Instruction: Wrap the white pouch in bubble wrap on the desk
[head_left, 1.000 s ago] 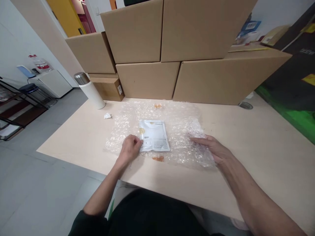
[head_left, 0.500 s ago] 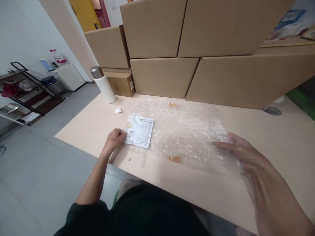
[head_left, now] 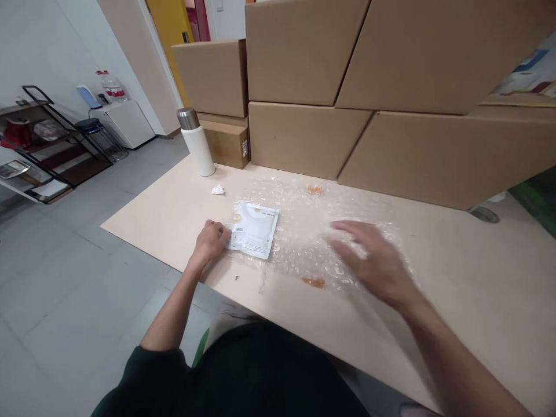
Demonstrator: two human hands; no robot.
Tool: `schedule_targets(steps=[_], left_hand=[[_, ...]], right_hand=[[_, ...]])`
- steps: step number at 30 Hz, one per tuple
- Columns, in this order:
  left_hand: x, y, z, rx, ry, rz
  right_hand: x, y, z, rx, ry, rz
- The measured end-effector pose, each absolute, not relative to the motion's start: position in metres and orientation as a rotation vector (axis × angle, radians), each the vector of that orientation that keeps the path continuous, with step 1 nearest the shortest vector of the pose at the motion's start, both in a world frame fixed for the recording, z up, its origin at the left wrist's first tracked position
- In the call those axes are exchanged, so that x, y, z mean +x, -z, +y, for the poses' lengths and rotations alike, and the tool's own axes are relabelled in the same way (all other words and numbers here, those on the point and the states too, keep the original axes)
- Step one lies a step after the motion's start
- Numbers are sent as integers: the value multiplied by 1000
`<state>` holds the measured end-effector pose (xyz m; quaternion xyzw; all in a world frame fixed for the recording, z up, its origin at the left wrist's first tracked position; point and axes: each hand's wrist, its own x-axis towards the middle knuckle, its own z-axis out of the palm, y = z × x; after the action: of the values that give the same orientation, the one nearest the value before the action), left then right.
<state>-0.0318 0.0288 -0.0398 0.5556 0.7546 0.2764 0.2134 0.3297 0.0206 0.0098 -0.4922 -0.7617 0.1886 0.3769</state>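
Note:
A sheet of clear bubble wrap [head_left: 299, 243] lies spread across the table, with a flat white pouch [head_left: 254, 230] on its left end. My left hand [head_left: 211, 240] is closed on the wrap's left edge, right beside the pouch's lower left corner; its fingertips are partly hidden. Over the right half of the wrap is my right hand [head_left: 376, 263], blurred by motion, thumb and fingers apart and holding nothing. Orange tape pieces [head_left: 314, 282] show at the wrap's near edge and far edge.
Large cardboard boxes [head_left: 304, 139] are stacked along the table's back. A white bottle with a steel cap [head_left: 198, 150] stands at the back left, and a crumpled white scrap [head_left: 218, 190] lies near it. A dark shelf cart [head_left: 52, 139] is on the floor at left.
My right hand has let go of the wrap's right end and moved left above the sheet, opening. The right end now lies flatter. My left hand keeps its place by the pouch.

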Motion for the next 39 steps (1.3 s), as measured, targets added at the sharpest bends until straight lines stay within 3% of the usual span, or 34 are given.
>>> schedule_targets(steps=[5,10,14,22,26,29,35,39], left_hand=[[-30,42,26,1536,-784,2061],[-31,46,25,1391,-981,1976],[-29,44,24,1288,-1099,1734],[22,6,12,1402,-1216,1377],[59,-3,12,1745,-1052,1256],[83,1,15,2000,-785,1238],[112,19,21,2301,-329,1415],[119,28,23,2421,-267,1468]], right_hand=[[228,22,41,-851,-590,-2488],[188,41,57,-984,-535,-2613],[188,48,61,-957,-700,-2515],[215,37,49,-904,-1400,-1873],[239,30,41,-843,-1852,-1277],[260,30,36,-900,-1984,-925],[302,34,29,-1143,-1869,-1024],[316,36,36,-1360,-1126,-1562]])
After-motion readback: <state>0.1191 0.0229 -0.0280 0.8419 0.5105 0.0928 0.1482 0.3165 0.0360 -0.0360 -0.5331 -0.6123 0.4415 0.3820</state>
